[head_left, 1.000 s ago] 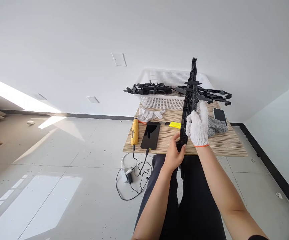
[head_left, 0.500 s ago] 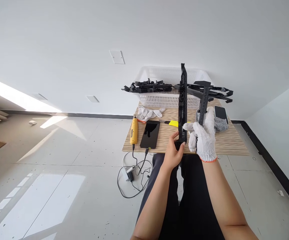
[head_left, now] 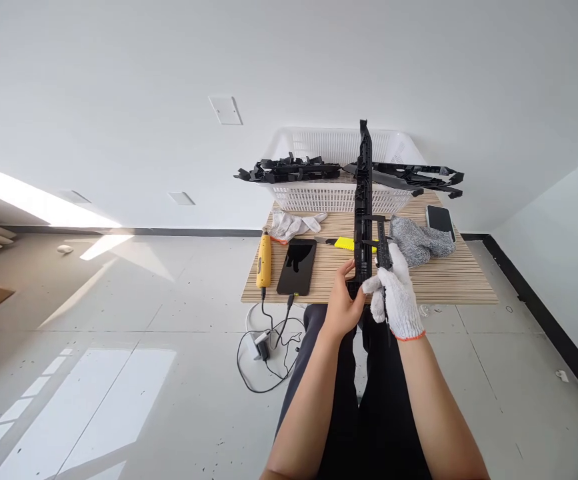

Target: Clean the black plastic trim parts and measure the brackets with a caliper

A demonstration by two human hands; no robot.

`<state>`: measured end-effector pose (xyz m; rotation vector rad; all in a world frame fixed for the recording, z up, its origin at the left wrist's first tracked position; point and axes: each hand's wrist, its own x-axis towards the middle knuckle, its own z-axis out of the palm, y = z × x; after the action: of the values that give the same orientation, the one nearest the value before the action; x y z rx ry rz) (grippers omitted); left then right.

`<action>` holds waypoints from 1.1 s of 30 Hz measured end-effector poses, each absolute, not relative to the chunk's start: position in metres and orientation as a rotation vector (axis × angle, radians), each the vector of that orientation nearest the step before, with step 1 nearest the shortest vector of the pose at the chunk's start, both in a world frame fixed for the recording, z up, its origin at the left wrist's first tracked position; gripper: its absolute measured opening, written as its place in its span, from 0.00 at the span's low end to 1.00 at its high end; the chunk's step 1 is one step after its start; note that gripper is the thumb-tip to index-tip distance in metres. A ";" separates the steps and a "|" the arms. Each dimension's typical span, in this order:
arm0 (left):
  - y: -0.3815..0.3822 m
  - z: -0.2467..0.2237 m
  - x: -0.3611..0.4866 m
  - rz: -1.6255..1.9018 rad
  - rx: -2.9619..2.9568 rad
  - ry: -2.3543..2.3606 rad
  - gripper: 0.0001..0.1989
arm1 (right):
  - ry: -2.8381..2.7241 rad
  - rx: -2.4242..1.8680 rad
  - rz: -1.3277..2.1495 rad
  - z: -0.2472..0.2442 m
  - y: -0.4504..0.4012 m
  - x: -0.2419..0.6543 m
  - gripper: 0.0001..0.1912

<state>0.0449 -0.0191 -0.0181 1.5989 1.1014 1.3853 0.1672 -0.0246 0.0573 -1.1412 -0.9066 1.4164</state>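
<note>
My bare left hand (head_left: 343,303) grips the lower end of a long black plastic trim part (head_left: 363,193), which stands lengthwise away from me over the table. In my right hand (head_left: 397,297), which wears a white knit glove with an orange cuff, is a black caliper (head_left: 383,243). The caliper's jaws point left and lie across the lower half of the trim part; whether they touch it I cannot tell. Behind the part lies a yellow utility knife (head_left: 345,244), partly hidden by it. A grey cloth glove (head_left: 421,241) rests just right of the caliper.
A white plastic basket (head_left: 313,199) at the back carries several black plastic parts (head_left: 293,171) across its rim. On the wood-grain table (head_left: 449,283) lie a white glove (head_left: 293,225), a yellow corded tool (head_left: 264,261), a dark tablet (head_left: 297,267) and a phone (head_left: 439,220). Cables (head_left: 269,360) trail onto the floor.
My right hand has come down and left with the caliper, whose jaws have moved from beside the basket to across the trim part. My left hand keeps its hold.
</note>
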 end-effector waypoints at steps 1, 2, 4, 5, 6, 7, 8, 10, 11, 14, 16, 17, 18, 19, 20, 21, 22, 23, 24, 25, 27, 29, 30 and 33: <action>-0.019 -0.018 0.045 1.383 1.596 1.092 0.26 | -0.925 -1.135 1.453 0.058 -0.023 0.168 0.48; -0.019 -0.019 0.045 1.382 1.591 1.083 0.27 | -0.944 -1.124 1.496 0.058 -0.021 0.168 0.49; -0.018 -0.020 0.045 1.391 1.575 1.076 0.27 | -0.968 -1.107 1.566 0.059 -0.018 0.167 0.48; -0.018 -0.020 0.046 1.396 1.570 1.075 0.28 | -0.975 -1.105 1.581 0.059 -0.016 0.166 0.47; -0.018 -0.020 0.046 1.399 1.568 1.074 0.27 | -0.977 -1.105 1.577 0.058 -0.016 0.165 0.46; -0.018 -0.021 0.046 1.398 1.565 1.075 0.27 | -0.977 -1.104 1.558 0.057 -0.016 0.164 0.45; -0.018 -0.021 0.046 1.395 1.561 1.077 0.27 | -0.977 -1.100 1.534 0.056 -0.017 0.163 0.43; -0.018 -0.021 0.046 1.387 1.559 1.075 0.28 | -0.975 -1.084 1.503 0.055 -0.021 0.160 0.39; -0.017 -0.021 0.045 1.383 1.565 1.071 0.29 | -0.963 -1.079 1.501 0.054 -0.024 0.158 0.37; -0.017 -0.020 0.045 1.383 1.614 1.065 0.31 | -0.871 -1.126 1.498 0.053 -0.032 0.153 0.31; -0.018 -0.019 0.045 1.393 1.632 1.087 0.29 | -0.773 -1.212 1.456 0.054 -0.034 0.149 0.27; -0.018 -0.019 0.045 1.399 1.630 1.100 0.27 | -0.728 -1.258 1.431 0.054 -0.035 0.148 0.25; -0.018 -0.019 0.045 1.403 1.625 1.112 0.26 | -0.688 -1.297 1.408 0.054 -0.035 0.148 0.23; -0.018 -0.019 0.046 1.404 1.618 1.118 0.25 | -0.662 -1.321 1.398 0.055 -0.034 0.148 0.21; -0.019 -0.019 0.046 1.404 1.614 1.120 0.25 | -0.651 -1.327 1.403 0.055 -0.034 0.148 0.20; -0.019 -0.019 0.046 1.403 1.612 1.118 0.25 | -0.652 -1.318 1.419 0.055 -0.034 0.149 0.20; -0.019 -0.019 0.047 1.402 1.612 1.116 0.25 | -0.658 -1.299 1.439 0.055 -0.034 0.150 0.21; -0.018 -0.020 0.047 1.400 1.613 1.114 0.25 | -0.660 -1.277 1.457 0.055 -0.034 0.151 0.22; -0.018 -0.020 0.047 1.399 1.613 1.111 0.25 | -0.651 -1.259 1.472 0.054 -0.034 0.152 0.22; -0.018 -0.020 0.047 1.399 1.611 1.108 0.25 | -0.633 -1.250 1.476 0.054 -0.034 0.152 0.23; -0.018 -0.020 0.047 1.401 1.605 1.107 0.26 | -0.590 -1.259 1.454 0.054 -0.036 0.152 0.22; -0.018 -0.019 0.047 1.405 1.604 1.112 0.26 | -0.565 -1.280 1.427 0.053 -0.037 0.149 0.21; -0.018 -0.018 0.047 1.405 1.605 1.116 0.25 | -0.558 -1.285 1.413 0.054 -0.039 0.147 0.21; -0.019 -0.017 0.046 1.397 1.607 1.109 0.26 | -0.546 -1.289 1.386 0.054 -0.042 0.141 0.20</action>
<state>0.0464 -0.0187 -0.0169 1.6070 1.1089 1.3972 0.1414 -0.0421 0.0544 -1.2895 -0.5464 1.3858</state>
